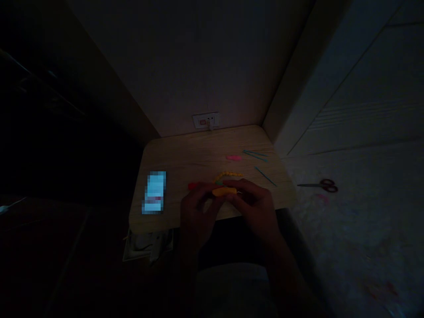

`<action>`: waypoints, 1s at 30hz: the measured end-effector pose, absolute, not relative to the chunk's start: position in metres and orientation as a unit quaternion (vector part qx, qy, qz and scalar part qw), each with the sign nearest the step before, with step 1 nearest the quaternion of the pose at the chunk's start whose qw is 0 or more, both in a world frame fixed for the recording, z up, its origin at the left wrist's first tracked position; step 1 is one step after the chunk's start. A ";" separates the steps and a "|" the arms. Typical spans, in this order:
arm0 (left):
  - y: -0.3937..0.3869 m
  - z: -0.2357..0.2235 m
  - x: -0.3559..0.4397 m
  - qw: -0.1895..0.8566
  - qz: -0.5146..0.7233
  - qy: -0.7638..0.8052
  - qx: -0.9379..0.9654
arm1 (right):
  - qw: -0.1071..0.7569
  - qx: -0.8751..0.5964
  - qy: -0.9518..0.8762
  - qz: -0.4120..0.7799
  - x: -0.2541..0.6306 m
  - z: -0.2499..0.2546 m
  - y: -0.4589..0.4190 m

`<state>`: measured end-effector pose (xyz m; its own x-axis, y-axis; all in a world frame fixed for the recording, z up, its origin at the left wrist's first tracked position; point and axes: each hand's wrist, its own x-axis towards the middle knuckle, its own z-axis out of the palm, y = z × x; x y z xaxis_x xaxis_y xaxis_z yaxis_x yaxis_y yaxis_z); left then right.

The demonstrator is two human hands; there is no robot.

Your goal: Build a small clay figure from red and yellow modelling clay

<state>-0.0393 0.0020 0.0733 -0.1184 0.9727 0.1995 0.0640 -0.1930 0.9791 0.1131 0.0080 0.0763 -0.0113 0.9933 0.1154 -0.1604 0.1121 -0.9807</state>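
Over the table's front part, my left hand (199, 211) and my right hand (254, 204) are both closed on an orange elongated piece (224, 191), pinching it between thumbs and fingers. Its material is too dim to tell. A bumpy yellow strand (227, 173) curves on the table just beyond the fingers. Something green (219, 183) shows at the fingertips, partly hidden. Beside my left hand lies a red piece (192, 186), mostly covered by the fingers. A pink piece (233, 157) rests farther back on the table.
The small wooden table (179, 154) stands against a wall socket (206, 120). Thin teal sticks (265, 176) lie at its right. A lit phone (154, 192) lies at the left. Scissors (320, 185) are on the pale surface to the right. An open box (147, 247) sits below the left edge.
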 end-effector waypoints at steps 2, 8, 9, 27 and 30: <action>0.002 0.072 -0.039 0.397 0.569 0.490 0.527 | 0.560 -0.425 -0.492 0.514 0.112 0.077 0.008; 0.004 0.067 -0.038 0.406 0.588 0.508 0.480 | 0.566 -0.434 -0.446 0.541 0.106 0.075 0.011; 0.005 0.066 -0.038 0.413 0.590 0.512 0.469 | 0.564 -0.440 -0.436 0.546 0.106 0.074 0.011; 0.007 0.065 -0.032 0.571 0.604 0.450 0.325 | 0.547 -0.412 -0.371 0.627 0.114 0.068 0.017; 0.006 0.065 -0.034 0.599 0.599 0.429 0.314 | 0.560 -0.431 -0.388 0.591 0.118 0.069 0.017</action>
<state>-0.0340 0.0063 0.0651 -0.0856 0.9868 -0.1376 -0.4471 0.0853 0.8904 0.1184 0.0168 0.0694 -0.0013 0.9971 -0.0754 -0.3270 -0.0717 -0.9423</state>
